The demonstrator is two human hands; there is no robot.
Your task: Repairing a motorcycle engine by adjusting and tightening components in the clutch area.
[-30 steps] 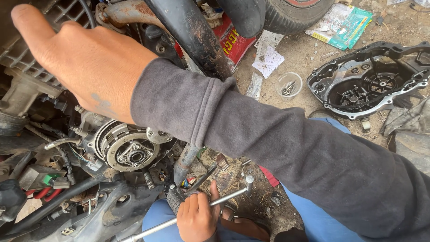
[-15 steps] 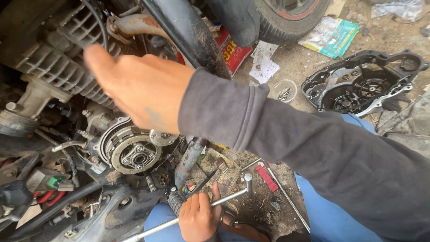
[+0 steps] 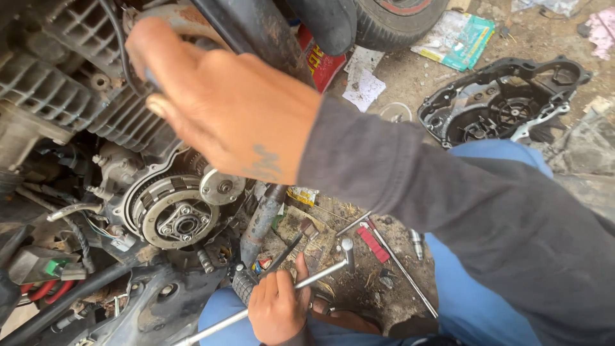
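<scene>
Engine cylinder point(image 3: 77, 96), grey, finned, upper left, tilted; beside and below it the exposed clutch assembly point(image 3: 176, 218), round, face-on to the camera, ringed by bolts and with a smaller round disc point(image 3: 221, 187) touching its upper right rim; red and green cable ends point(image 3: 51, 272) at the lower left edge; right hand point(image 3: 224, 115), reaching in from the right across the view, back of hand to the camera, fingers curled toward the top of the cylinder fins, what they close on hidden, so grip cannot be told; this hand lies above the clutch assembly and nearer to it than the other; left hand point(image 3: 277, 306), bottom centre, closed around a long steel T-handle wrench point(image 3: 301, 285); wrench's long axis runs from lower left to upper right, its socket end point(image 3: 348, 246) pointing away from the clutch assembly, which sits up and to the left of the fist; open room between fist and clutch narrowed by a black footpeg point(image 3: 243, 282) and a dull metal tube point(image 3: 262, 221); red-handled tool point(image 3: 373, 245) and thin rod point(image 3: 403, 269) on the dirt ground point(image 3: 410, 83); removed black engine cover point(image 3: 506, 106), inner side up, far right, well apart from both hands.
</scene>
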